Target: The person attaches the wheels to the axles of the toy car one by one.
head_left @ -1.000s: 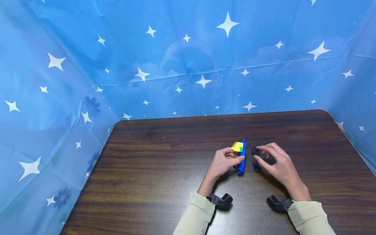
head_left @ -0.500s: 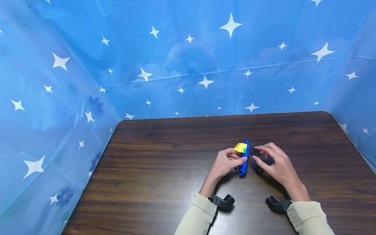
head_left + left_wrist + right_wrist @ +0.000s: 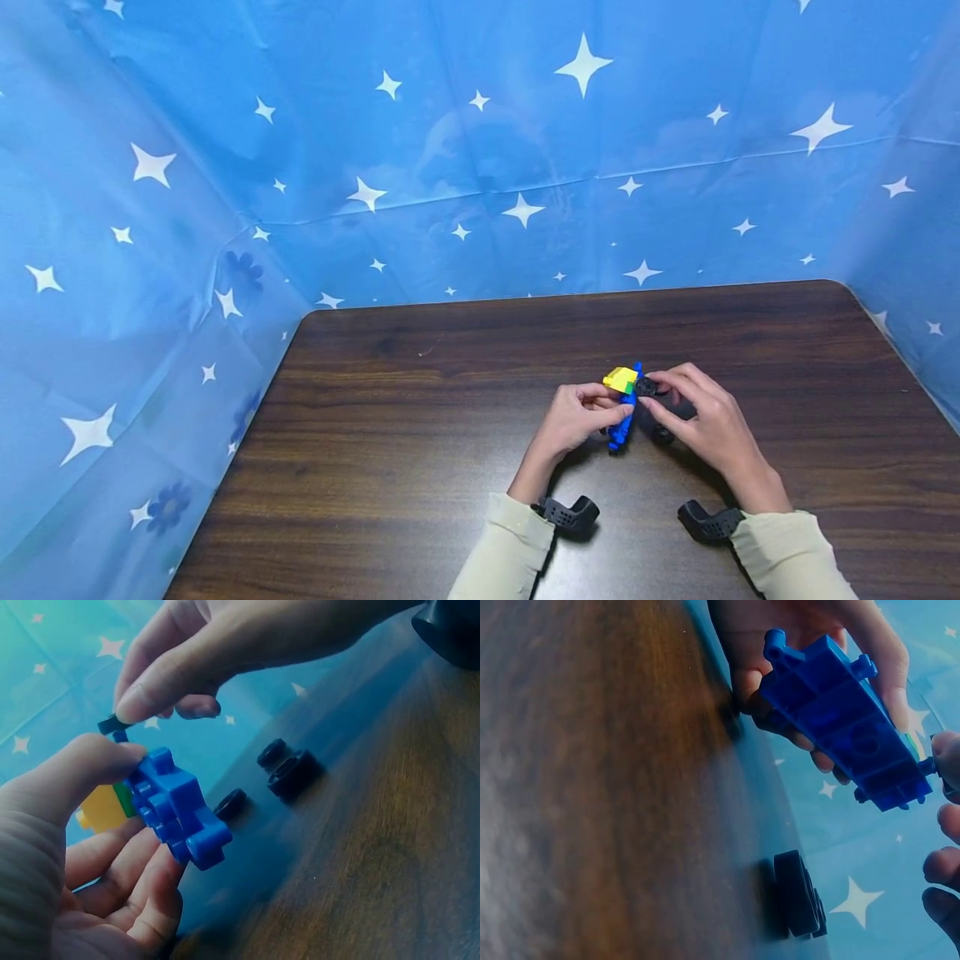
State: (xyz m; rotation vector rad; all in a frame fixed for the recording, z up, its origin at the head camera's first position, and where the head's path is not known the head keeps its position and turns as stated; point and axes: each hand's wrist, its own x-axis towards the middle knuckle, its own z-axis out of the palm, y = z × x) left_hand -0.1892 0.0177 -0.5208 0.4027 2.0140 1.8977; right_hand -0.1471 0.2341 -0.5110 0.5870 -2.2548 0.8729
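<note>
My left hand [image 3: 573, 421] holds a blue toy car chassis [image 3: 619, 435] between thumb and fingers, tilted above the table. A yellow brick [image 3: 619, 380] and a green brick [image 3: 124, 799] are fixed to it. The right wrist view shows the chassis's hollow underside [image 3: 847, 727], with round axle pegs [image 3: 864, 667] sticking out at the sides. My right hand [image 3: 708, 425] pinches a small black wheel [image 3: 646, 387] between thumb and fingertips, right at the peg at the chassis's far end. In the left wrist view the thumb partly hides this wheel [image 3: 112, 724].
Loose black wheels [image 3: 296, 776] lie on the dark wooden table [image 3: 390, 467] beneath the hands, one of them [image 3: 796, 894] large in the right wrist view. Black wrist mounts [image 3: 572, 515] stick out inward from both sleeves. A blue star-print cloth [image 3: 450, 150] hangs behind the table.
The right hand has brought the wheel left, from a gap beside the chassis up against its far end. The left hand and chassis have shifted slightly right, and the chassis leans more.
</note>
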